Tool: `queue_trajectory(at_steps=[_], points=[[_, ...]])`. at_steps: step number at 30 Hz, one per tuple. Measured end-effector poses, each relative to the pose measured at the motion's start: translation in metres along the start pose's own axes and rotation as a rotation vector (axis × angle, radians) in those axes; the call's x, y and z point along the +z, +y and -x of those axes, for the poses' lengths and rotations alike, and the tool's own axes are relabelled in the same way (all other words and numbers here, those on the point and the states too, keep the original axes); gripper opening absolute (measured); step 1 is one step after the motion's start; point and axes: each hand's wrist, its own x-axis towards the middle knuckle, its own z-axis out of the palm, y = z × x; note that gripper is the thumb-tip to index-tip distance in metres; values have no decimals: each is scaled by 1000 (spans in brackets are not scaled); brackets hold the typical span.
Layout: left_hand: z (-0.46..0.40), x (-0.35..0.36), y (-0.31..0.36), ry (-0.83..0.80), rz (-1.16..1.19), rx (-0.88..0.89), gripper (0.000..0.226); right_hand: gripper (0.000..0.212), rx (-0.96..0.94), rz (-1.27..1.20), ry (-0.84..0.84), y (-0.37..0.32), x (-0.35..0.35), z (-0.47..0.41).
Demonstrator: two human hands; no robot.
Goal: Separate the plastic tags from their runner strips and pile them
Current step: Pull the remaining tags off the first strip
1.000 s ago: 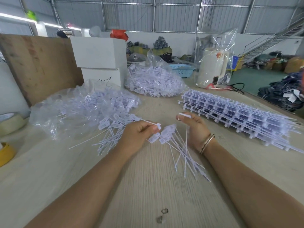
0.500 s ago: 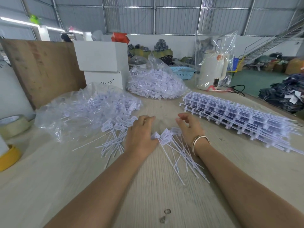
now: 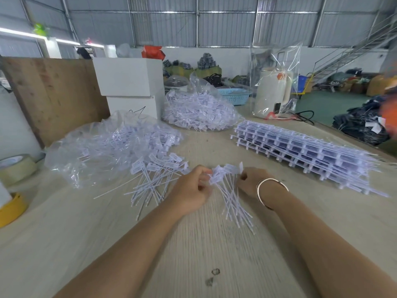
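Two hands meet at the centre of the frame over the pale wooden worktop (image 3: 214,244): I see my left hand (image 3: 191,190) with fingers curled, pinching the heads of a small bunch of white plastic tags (image 3: 227,188), and my right hand (image 3: 251,181), a bangle on its wrist, pinching the same bunch from the other side. The tags' thin tails fan down toward the lower centre and rest on the worktop. Just left of my left hand lies a loose pile of separated tags (image 3: 154,175), spilling from a clear plastic bag (image 3: 103,147) at centre left. A stack of runner strips (image 3: 300,151) sits at centre right. A second heap of tags (image 3: 197,112) lies at upper centre, beside white boxes (image 3: 129,82).
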Motion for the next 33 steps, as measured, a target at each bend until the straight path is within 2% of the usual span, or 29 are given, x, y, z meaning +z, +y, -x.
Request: queue_trajectory(at_steps=[2,4,7,9,14,17,22,27,33], points=[[-1,2,1,56,-79,-45,24,12,-52,-22,6,-8,2,3],[0,3,3,83,-221,-68,32,15,-109,-83,0,-16,7,8],[3,6,9,35,-256,-74,55,20,-218,-212,-41,-29,15,17],[3,7,10,17,-304,-65,62,25,-281,-262,-51,-34,19,21],[7,-3,14,-80,-536,11,56,37,-277,-593,-199,-23,14,20],[12,0,21,-88,-631,-26,51,40,-311,-611,-221,-21,14,20],[11,6,27,-26,-832,-112,48,40,-320,-691,-111,-23,16,19],[9,-1,19,42,-877,-247,41,44,-259,-718,69,-14,12,9],[2,6,20,-26,-964,-216,39,48,-139,-878,180,-6,14,-5]])
